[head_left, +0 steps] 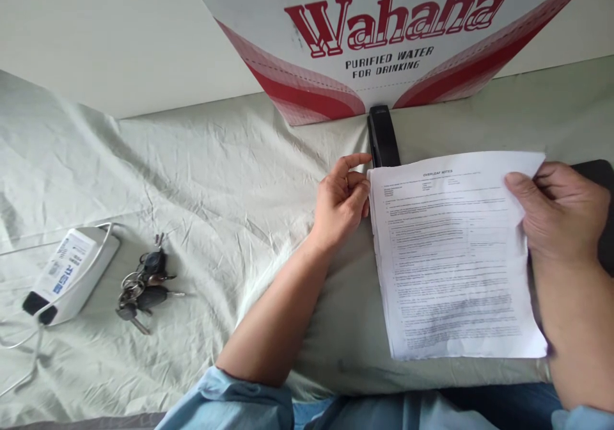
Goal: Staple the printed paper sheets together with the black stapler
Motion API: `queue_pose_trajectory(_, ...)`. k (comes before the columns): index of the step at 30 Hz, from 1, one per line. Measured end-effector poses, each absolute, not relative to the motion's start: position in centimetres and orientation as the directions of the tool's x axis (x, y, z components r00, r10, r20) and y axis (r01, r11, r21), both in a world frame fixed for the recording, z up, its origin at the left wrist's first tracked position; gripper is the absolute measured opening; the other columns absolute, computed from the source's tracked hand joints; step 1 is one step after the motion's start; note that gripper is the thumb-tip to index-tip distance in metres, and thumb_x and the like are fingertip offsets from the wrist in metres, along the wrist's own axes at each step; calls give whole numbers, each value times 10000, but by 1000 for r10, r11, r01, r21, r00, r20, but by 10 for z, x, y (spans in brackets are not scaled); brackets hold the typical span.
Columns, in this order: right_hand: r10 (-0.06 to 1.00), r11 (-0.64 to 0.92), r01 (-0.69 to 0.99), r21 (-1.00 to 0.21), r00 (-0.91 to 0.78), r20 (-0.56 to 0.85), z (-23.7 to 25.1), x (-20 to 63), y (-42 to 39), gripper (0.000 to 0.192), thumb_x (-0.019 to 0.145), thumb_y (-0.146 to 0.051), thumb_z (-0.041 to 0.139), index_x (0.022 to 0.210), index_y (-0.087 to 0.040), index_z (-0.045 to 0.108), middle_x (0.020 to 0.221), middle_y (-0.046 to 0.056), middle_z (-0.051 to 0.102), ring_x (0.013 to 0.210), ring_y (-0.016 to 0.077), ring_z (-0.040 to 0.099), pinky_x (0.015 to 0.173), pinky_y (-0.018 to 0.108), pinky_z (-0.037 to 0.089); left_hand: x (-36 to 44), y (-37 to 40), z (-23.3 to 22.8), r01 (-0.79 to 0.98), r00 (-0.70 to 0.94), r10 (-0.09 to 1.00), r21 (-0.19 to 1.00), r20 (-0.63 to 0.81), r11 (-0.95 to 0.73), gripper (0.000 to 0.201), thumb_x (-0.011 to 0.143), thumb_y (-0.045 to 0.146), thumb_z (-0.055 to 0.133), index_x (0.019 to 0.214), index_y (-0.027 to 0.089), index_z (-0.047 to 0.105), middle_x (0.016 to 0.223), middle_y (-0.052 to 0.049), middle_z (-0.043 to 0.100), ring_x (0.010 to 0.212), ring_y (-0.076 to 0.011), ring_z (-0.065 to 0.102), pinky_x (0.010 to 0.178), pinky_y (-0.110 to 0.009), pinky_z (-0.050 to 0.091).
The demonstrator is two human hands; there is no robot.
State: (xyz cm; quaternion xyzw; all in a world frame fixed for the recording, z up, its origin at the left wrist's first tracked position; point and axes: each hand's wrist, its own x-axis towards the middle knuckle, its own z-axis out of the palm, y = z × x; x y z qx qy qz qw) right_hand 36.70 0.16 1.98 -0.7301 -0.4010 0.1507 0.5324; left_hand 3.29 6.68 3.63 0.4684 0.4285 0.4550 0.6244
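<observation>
A stack of printed sheets (451,263), headed "Overleaf Notes", is held up in front of me. My right hand (563,209) grips its upper right side, thumb on the front and fingers behind. At the upper left corner, my left hand (343,199) pinches the edge of the sheets, its index finger stretched towards a black stapler (384,135). The stapler lies just beyond the top left of the paper, its far end by the carton. The sheets hide part of its near end.
A large "Wahaha" water carton (336,65) stands at the back against the wall. On the wrinkled green sheet (201,161) at left lie a bunch of keys (144,283) and a white box-shaped device (71,273) with a cable. A dark flat object (597,174) is partly behind my right hand.
</observation>
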Motion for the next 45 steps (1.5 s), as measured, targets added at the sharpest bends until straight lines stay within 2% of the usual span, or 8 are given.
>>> queue_pose_trajectory(7, 708, -4, 444, -896, 634, 311, 14, 371, 8, 796, 581, -824, 1154, 1099, -272, 905, 1078, 71, 912, 925, 260, 820, 745, 401, 602, 35, 66, 37, -167, 218, 970, 975, -106, 144, 441, 867, 237, 799, 1301, 275, 733, 615, 143, 554, 478, -122, 538, 518, -307, 393)
queue_pose_trajectory(9, 732, -46, 435, -899, 627, 266, 15, 370, 5, 751, 629, -801, 1149, 1087, -256, 909, 1001, 55, 887, 846, 232, 779, 717, 385, 578, 35, 66, 37, -170, 220, 970, 975, -102, 141, 441, 873, 235, 794, 1308, 275, 728, 610, 145, 549, 478, -122, 533, 516, -308, 388)
queue_pose_trajectory(14, 769, -150, 431, -890, 617, 169, 24, 366, -2, 540, 702, -699, 1138, 849, -247, 882, 687, -10, 759, 618, 168, 605, 608, 342, 450, 36, 67, 36, -162, 222, 969, 976, -107, 145, 432, 885, 245, 805, 1309, 288, 732, 617, 146, 533, 485, -122, 551, 521, -310, 396)
queue_pose_trajectory(21, 764, -148, 461, -875, 615, 194, 23, 368, -1, 538, 712, -720, 1115, 840, -254, 879, 686, -9, 763, 622, 177, 619, 609, 341, 460, 36, 67, 34, -172, 240, 966, 975, -98, 141, 414, 932, 337, 886, 1317, 290, 743, 635, 131, 565, 504, -131, 549, 535, -331, 405)
queue_pose_trajectory(26, 758, -105, 452, -886, 613, 223, 20, 370, -1, 611, 715, -756, 1139, 911, -230, 897, 748, 8, 795, 646, 175, 649, 636, 344, 473, 37, 67, 37, -156, 237, 965, 975, -115, 155, 636, 902, 588, 1101, 1314, 277, 729, 675, 105, 662, 539, -117, 495, 556, -342, 364)
queue_pose_trajectory(29, 741, -82, 439, -895, 628, 240, 19, 371, -1, 632, 695, -767, 1149, 921, -232, 901, 764, 10, 810, 654, 180, 653, 650, 355, 479, 36, 66, 36, -143, 235, 967, 980, -104, 140, 670, 909, 650, 1116, 1326, 276, 750, 660, 99, 655, 548, -120, 489, 564, -349, 348)
queue_pose_trajectory(36, 737, -95, 428, -899, 637, 225, 18, 372, 0, 569, 685, -709, 1161, 871, -235, 908, 700, -17, 784, 634, 154, 608, 685, 354, 450, 35, 65, 27, -142, 225, 971, 984, -77, 111, 388, 994, 366, 910, 1346, 282, 770, 658, 114, 582, 529, -138, 576, 557, -344, 464)
queue_pose_trajectory(45, 753, -101, 432, -896, 621, 215, 19, 376, -1, 583, 689, -733, 1152, 880, -231, 924, 660, -22, 768, 588, 150, 581, 640, 344, 401, 36, 64, 11, -149, 245, 970, 988, 0, 37, 403, 1063, 274, 763, 1466, 276, 742, 704, 114, 600, 538, -130, 579, 567, -333, 470)
